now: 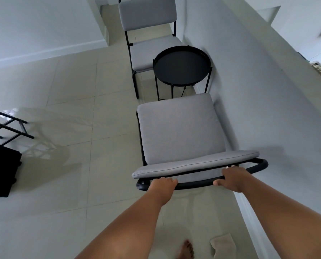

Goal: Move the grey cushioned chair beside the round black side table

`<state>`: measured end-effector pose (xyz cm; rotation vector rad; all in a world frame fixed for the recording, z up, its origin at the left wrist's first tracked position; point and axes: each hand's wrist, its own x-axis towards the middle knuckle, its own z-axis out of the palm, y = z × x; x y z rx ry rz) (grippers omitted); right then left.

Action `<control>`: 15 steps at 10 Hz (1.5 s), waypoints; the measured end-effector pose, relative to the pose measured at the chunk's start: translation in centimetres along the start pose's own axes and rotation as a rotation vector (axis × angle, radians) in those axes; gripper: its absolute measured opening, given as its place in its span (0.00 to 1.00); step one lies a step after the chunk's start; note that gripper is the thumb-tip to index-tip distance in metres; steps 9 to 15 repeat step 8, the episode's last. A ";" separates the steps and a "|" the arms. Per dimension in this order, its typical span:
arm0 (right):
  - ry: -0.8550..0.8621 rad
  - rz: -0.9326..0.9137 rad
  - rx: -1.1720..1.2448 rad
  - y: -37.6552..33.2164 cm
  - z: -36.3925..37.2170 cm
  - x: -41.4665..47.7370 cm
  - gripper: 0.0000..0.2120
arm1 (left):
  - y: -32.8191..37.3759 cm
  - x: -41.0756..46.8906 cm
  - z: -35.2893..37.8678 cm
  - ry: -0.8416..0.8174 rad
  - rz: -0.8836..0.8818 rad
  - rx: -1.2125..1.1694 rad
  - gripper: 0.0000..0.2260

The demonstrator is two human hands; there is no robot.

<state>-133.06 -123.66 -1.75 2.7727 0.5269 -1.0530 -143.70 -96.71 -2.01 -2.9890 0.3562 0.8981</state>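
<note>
The grey cushioned chair (180, 135), soft fabric on a black tube frame, stands on the tiled floor (62, 90) just beside the round black side table (182, 66), against the white wall (249, 90). The left hand (162, 186) and right hand (234, 179) grip the curved top rail, fingers (171, 181) wrapped closed around the tube. A second grey chair (148, 34) stands beyond the table.
</note>
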 end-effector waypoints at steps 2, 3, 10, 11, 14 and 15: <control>0.022 0.030 0.006 -0.3 -0.1 -0.6 0.31 | -4.3 -1.3 -1.1 -0.161 -0.026 0.004 0.15; 0.043 0.055 -0.010 -0.5 -0.1 -1.0 0.31 | -3.6 -2.2 0.0 -0.074 -0.087 -0.053 0.11; 0.375 0.060 0.389 -6.4 -10.2 -1.8 0.26 | -5.6 -1.2 -8.7 0.282 -0.328 -0.490 0.18; 0.375 0.060 0.389 -6.4 -10.2 -1.8 0.26 | -5.6 -1.2 -8.7 0.282 -0.328 -0.490 0.18; 0.375 0.060 0.389 -6.4 -10.2 -1.8 0.26 | -5.6 -1.2 -8.7 0.282 -0.328 -0.490 0.18; 0.375 0.060 0.389 -6.4 -10.2 -1.8 0.26 | -5.6 -1.2 -8.7 0.282 -0.328 -0.490 0.18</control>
